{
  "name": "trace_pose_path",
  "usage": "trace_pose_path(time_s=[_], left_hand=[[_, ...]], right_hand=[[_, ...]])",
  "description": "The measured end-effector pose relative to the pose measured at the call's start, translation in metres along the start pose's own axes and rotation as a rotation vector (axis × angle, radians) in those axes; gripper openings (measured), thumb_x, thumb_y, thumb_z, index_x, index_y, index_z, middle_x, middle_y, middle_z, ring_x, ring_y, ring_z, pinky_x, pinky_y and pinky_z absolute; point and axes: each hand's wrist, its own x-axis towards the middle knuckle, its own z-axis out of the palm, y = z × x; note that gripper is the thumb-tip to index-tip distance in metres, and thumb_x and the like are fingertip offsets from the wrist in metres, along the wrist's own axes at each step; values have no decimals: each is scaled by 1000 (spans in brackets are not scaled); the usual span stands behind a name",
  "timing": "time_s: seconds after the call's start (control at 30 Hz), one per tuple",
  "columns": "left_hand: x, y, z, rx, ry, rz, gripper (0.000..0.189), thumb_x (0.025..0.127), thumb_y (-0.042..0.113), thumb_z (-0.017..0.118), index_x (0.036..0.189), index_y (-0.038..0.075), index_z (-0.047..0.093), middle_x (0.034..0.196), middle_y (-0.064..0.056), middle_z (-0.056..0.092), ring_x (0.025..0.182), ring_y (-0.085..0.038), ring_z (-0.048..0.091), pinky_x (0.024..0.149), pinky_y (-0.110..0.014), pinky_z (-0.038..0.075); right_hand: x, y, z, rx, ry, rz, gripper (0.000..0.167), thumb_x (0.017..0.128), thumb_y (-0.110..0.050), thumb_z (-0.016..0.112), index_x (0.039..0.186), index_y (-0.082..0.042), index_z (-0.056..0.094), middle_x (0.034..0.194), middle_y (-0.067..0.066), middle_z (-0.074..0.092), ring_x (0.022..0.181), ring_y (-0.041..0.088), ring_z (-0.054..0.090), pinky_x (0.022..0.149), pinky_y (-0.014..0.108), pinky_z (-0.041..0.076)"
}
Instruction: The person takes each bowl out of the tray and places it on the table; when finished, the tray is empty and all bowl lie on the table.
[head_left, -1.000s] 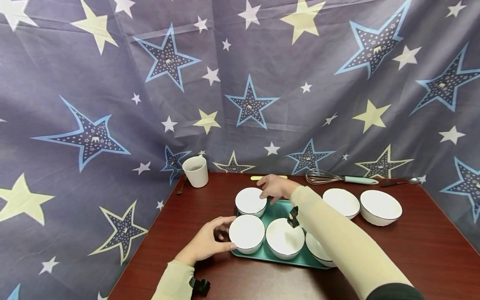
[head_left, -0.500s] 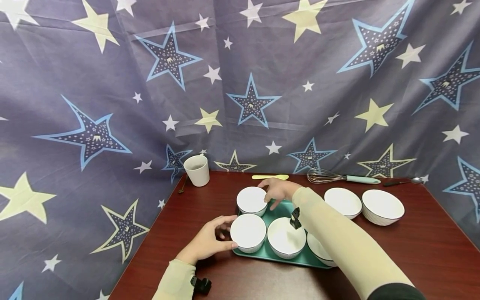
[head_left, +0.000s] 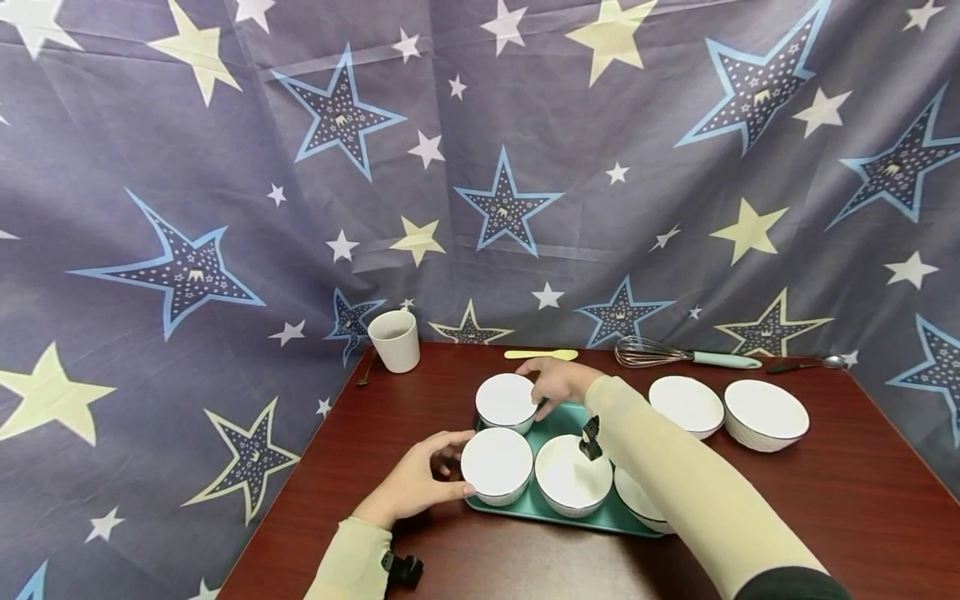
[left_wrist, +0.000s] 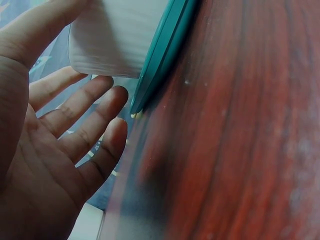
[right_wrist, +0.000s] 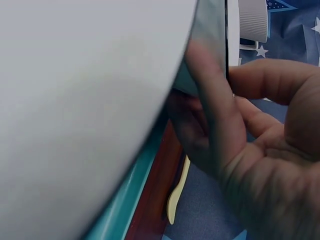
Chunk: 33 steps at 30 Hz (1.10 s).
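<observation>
Your left hand sits at lower centre-left of the head view, cupped against the near-left bowl on the teal tray. The thumb lies along the bowl's near side and the fingers curve round its far-left wall. The left wrist view shows the fingers spread and only loosely bent beside the ribbed white wall, so I judge this a steadying cradle rather than a firm clamp.

Your right hand reaches across the tray to the far-left bowl, just above frame centre. Thumb and fingers pinch its right rim, confirmed in the right wrist view, where the fingers fold over the rim edge (the bowl fills most of that frame). That bowl appears to sit at the tray's far-left corner; whether it rests fully inside the tray lip cannot be told.

Two further bowls occupy the tray's near row, the centre one and one largely hidden under your right sleeve. Two more bowls stand off the tray at right of frame.

Along the far table edge lie a white cup, a yellow spatula, a whisk and a spoon, all well apart from your hands.
</observation>
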Motion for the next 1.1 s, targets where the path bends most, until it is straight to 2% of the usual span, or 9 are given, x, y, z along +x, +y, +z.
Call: trace_pose_path(time_s=[0.23,0.4,0.57,0.7,0.97,1.1], left_hand=[[1,-1,1,26,-2,42,73,82,32,92,148,23,60,125,4,67,106,-17,66,82,-37,58],[1,-2,1,31,-6,25,74,82,34,93,148,26,60,125,7,67,107,-16,66,83,-36,58],[1,-1,0,18,-10,1,75,81,34,94,147,30,60,125,9,67,108,-16,66,85,-36,58],[0,-2,0,20,-11,-1,74,81,35,93,147,31,60,124,8,67,109,-16,66,85,-35,57],[0,-1,0,13,-10,3,74,82,33,93,147,28,60,125,7,67,108,-18,66,85,-36,57],[0,0,0,5,-10,19,72,83,31,92,147,26,60,123,4,67,108,-21,67,84,-40,58]], right_hand=[[-1,2,-4,-23,45,3,67,86,24,55,148,1,50,131,28,51,93,36,70,76,48,63],[-2,4,-9,-19,72,-23,69,84,25,57,149,0,51,123,27,54,90,36,69,73,49,63],[-5,3,-12,7,84,-47,71,82,27,58,148,0,53,118,27,56,90,36,69,77,55,61],[-9,1,-15,34,92,-62,72,82,27,58,148,0,53,120,27,57,91,37,70,79,58,60],[-19,2,-21,44,96,-127,72,82,24,60,149,0,51,127,29,55,95,38,70,73,52,62],[-25,5,-25,64,107,-144,72,82,23,61,150,-2,52,130,29,56,97,38,70,78,57,61]])
